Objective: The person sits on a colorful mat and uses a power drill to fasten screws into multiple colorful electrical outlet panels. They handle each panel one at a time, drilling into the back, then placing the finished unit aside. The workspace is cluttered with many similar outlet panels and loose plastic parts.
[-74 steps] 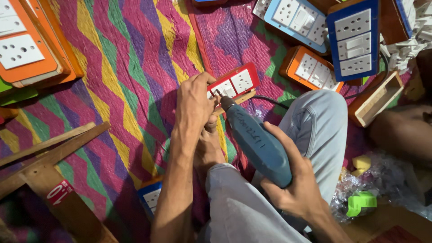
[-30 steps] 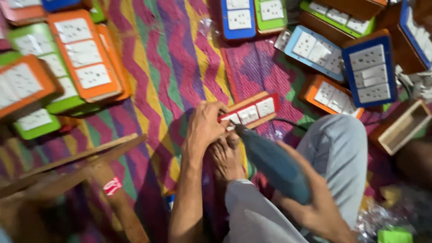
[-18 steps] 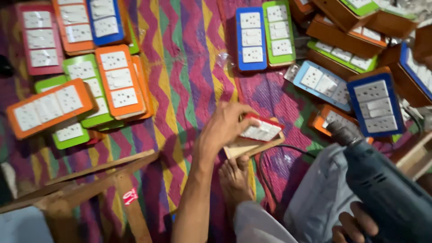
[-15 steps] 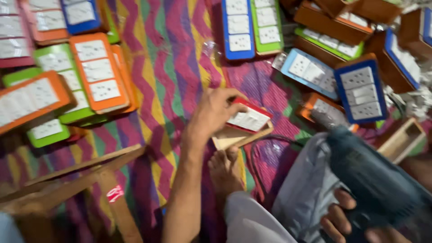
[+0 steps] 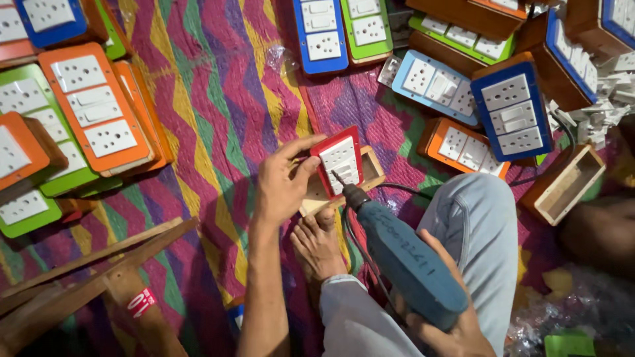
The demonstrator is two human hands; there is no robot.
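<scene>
Holding item: a red-framed switch plate (image 5: 339, 160), white sockets and switches facing up, seated on an open wooden box (image 5: 344, 182) that rests on the striped woven mat (image 5: 218, 99) just ahead of the person's bare foot (image 5: 319, 248).

Left hand (image 5: 281, 185): fingers spread, thumb and forefinger pinching the plate's left edge, palm touching the box.

Right hand (image 5: 456, 330): closed around the rear of a blue-grey electric drill (image 5: 403, 258); its bit tip meets the lower part of the plate face.

Change noted: half a second ago the drill was lifted off to the right, well apart from the plate, which the left hand was carrying tilted. Now the plate lies flat on the box and the bit has returned to it; judged, a further screw point on this plate is being addressed.

Surroundings: finished plates in orange (image 5: 92, 109), green, blue (image 5: 319, 33) and dark blue (image 5: 512, 112), an empty wooden box (image 5: 565, 185) at right, wooden slats (image 5: 86, 264) at lower left.
</scene>
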